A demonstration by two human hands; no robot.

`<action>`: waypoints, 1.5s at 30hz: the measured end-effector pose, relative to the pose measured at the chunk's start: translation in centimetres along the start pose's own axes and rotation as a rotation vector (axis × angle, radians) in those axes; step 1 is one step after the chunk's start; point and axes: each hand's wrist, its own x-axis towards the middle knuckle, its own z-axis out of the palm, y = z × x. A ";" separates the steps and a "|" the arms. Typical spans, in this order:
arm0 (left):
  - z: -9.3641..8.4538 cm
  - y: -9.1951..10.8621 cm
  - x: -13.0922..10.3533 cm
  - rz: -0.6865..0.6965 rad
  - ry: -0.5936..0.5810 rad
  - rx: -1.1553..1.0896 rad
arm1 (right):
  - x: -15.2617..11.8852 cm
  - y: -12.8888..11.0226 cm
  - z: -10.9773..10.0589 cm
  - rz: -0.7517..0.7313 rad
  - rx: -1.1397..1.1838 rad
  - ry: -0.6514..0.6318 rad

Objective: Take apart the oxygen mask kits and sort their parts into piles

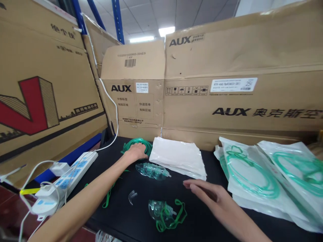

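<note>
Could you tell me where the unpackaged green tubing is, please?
In the head view, the tubing lies partly under the left hand, left of the white stack.

A thin coil of green tubing lay partly hidden near the back edge of the desk, toward its left corner. Clear, green-tinted masks overlapped in a row just in front. Nearer the front edge lay 1 strapped mask, tip pointing right.
</note>
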 end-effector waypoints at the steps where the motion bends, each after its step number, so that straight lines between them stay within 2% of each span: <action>1: 0.0 0.2 0.0 -0.002 -0.003 0.013 | -0.9 0.6 0.3 -0.003 -0.035 0.011; 4: -0.2 0.3 -0.4 -0.004 -0.008 0.029 | -2.8 1.8 1.6 -0.081 -0.123 0.064; 7: -0.8 0.2 -1.7 0.014 0.043 -0.006 | -3.9 2.1 3.1 -0.166 -0.194 0.094; 9: -1.2 0.4 -3.6 0.026 0.126 -0.048 | -4.3 1.9 4.3 -0.173 -0.212 0.095; 12: -1.1 1.3 -8.4 0.091 0.247 -0.135 | -4.4 1.1 6.0 -0.168 -0.209 0.095; 14: 0.0 1.9 -12.1 0.183 0.229 -0.194 | -4.1 0.6 7.0 -0.174 -0.197 0.084; 16: 1.8 2.5 -15.3 0.353 0.103 -0.304 | -3.6 0.4 7.8 -0.172 -0.184 0.074; 19: 5.0 3.5 -17.7 0.388 0.075 -0.404 | -2.9 0.6 8.5 -0.149 -0.160 0.072; 22: 7.0 5.3 -17.8 0.382 0.176 -0.476 | -2.6 0.9 8.7 -0.138 -0.108 0.060; 25: 7.8 7.7 -17.1 0.462 0.364 -0.609 | -3.1 1.5 8.1 -0.108 -0.016 0.059; 27: 8.2 9.1 -16.8 0.490 0.523 -0.713 | -3.6 2.0 7.5 -0.064 0.089 0.115; 29: 8.8 10.3 -16.8 0.441 0.626 -0.821 | -4.2 2.6 7.0 -0.024 0.218 0.232; 31: 9.5 11.1 -17.1 0.390 0.589 -0.878 | -4.8 3.3 6.8 -0.009 0.347 0.344; 33: 10.2 11.5 -17.4 0.440 0.439 -0.867 | -5.2 3.8 6.9 -0.017 0.453 0.391; 35: 10.8 11.6 -17.6 0.538 0.295 -0.846 | -5.5 4.1 7.2 -0.018 0.485 0.387; 37: 11.2 11.6 -17.6 0.594 0.217 -0.842 | -5.8 4.2 7.3 0.010 0.455 0.356; 40: 11.2 11.3 -17.7 0.597 0.196 -0.818 | -6.2 4.3 7.0 0.058 0.410 0.345; 45: 10.8 10.6 -17.9 0.446 0.256 -0.862 | -6.9 4.5 6.4 0.063 0.473 0.552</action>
